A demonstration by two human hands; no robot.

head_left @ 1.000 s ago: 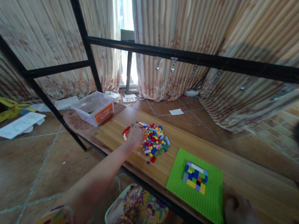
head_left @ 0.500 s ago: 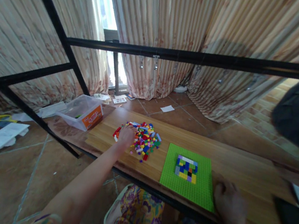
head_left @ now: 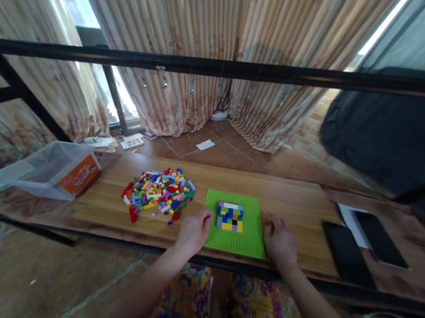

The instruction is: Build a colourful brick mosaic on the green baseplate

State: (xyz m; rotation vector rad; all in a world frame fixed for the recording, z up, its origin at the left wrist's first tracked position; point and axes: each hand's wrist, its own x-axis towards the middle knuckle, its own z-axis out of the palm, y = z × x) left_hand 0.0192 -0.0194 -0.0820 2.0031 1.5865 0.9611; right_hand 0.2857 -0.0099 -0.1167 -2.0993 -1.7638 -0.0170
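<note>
My left hand [head_left: 196,229] is closed in a pinch at the left edge of a green studded baseplate [head_left: 250,241]. Whatever its fingertips hold, if anything, is hidden. On the plate sits a flat, roughly square patch of toy building bricks [head_left: 230,217] in white, blue, yellow, purple and black, with some green showing. My right hand [head_left: 279,239] rests with curled fingers against the plate's right edge; its palm is out of sight. Left of the plate, a loose pile of mixed coloured bricks [head_left: 162,191] is spread over the wooden board.
A clear plastic bin [head_left: 48,167] with an orange label stands at the left. Two dark flat devices, one nearer [head_left: 347,252] and one farther [head_left: 380,238] on white paper, lie at the right. A black metal bar [head_left: 227,68] crosses beyond the wooden board [head_left: 284,190].
My left hand has moved right, from the brick pile to the baseplate's left edge. The view has turned to the right. My right hand still rests by the plate.
</note>
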